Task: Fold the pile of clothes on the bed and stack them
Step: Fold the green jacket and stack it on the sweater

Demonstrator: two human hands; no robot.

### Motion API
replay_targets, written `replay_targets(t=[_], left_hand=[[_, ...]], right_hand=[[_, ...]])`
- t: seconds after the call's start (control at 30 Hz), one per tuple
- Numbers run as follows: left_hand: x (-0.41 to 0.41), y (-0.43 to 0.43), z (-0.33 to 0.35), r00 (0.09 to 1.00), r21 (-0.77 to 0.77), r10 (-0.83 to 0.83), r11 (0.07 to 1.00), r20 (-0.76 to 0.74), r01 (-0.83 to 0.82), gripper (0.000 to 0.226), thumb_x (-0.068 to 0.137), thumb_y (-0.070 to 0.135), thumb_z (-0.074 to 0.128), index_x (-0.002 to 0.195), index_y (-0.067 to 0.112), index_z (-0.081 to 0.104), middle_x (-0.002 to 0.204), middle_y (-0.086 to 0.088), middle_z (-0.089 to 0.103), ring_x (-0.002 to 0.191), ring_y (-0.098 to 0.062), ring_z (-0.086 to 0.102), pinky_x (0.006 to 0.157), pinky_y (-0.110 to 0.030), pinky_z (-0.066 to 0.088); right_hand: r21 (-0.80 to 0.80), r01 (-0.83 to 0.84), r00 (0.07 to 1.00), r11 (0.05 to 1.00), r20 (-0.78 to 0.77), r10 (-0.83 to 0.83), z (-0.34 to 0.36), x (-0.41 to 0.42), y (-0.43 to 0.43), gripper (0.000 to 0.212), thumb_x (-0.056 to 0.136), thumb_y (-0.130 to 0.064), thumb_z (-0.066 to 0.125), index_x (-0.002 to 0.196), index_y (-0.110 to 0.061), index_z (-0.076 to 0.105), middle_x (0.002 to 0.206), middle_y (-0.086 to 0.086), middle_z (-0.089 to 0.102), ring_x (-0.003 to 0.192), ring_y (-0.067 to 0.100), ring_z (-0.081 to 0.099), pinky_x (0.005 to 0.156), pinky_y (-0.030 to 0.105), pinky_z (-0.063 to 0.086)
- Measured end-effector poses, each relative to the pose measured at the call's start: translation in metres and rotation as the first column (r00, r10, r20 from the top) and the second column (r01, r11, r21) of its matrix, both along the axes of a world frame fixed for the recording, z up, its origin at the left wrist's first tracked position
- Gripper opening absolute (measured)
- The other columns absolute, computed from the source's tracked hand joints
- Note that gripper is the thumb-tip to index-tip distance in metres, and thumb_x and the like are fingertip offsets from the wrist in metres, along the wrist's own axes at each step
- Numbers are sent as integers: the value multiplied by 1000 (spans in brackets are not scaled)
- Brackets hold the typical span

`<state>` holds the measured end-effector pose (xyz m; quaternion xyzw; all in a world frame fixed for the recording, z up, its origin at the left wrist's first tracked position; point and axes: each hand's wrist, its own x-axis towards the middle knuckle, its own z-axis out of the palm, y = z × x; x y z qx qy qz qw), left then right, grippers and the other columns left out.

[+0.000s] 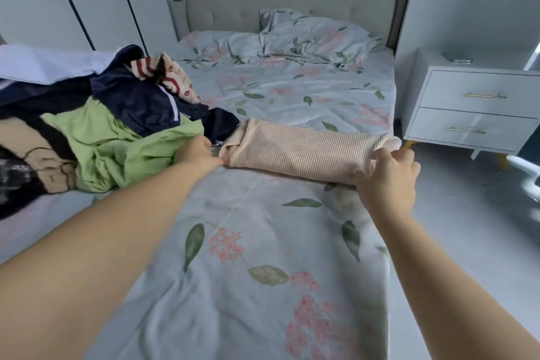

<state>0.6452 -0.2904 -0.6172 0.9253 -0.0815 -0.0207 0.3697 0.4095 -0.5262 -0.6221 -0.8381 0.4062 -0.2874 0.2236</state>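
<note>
Evidently the left hand [201,153] pinched the left end of the folded top [298,149] and the right hand [387,169] gripped its right end, likely to stretch it flat. It lay across the bed [263,228], just right of the pile [117,131].

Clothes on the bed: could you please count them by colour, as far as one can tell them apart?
Peach ribbed garment: 1
Green garment: 1
Navy garment: 1
Cream garment with red print: 1
Beige and black garment: 1
White cloth: 1
Total: 6 that can be told apart; the pile may hide more.
</note>
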Motion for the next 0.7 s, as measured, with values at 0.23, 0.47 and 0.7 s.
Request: replay_targets(t=[0.23, 0.47, 0.7], left_hand=[[-104, 118, 26, 993, 100, -41, 994, 109, 30, 14, 88, 34, 67, 78, 24, 63, 72, 7, 71, 70, -19, 70, 61, -30, 52], [-235, 296, 33, 975, 294, 119, 940, 188, -171, 15, 93, 30, 62, 77, 33, 61, 73, 17, 66, 72, -6, 65, 61, -33, 55], [-310, 402, 21, 906, 283, 330, 872, 266, -400, 26, 92, 23, 66, 69, 30, 55, 57, 5, 58, 49, -14, 54, 42, -31, 39]], right_hand=[[16, -337, 931, 941, -142, 336, 33, -15, 93, 20, 89, -16, 57, 103, -6, 67, 109, 16, 61, 104, 38, 56, 74, 35, 42], [217, -520, 854, 826, 103, 510, 59, -67, 194, 20, 88, -11, 59, 71, -1, 61, 70, 14, 64, 76, 35, 60, 61, 37, 45], [184, -674, 737, 716, 89, 670, 69, -106, 275, 18, 88, -9, 62, 80, -22, 70, 77, -11, 69, 72, 8, 61, 60, 13, 38]])
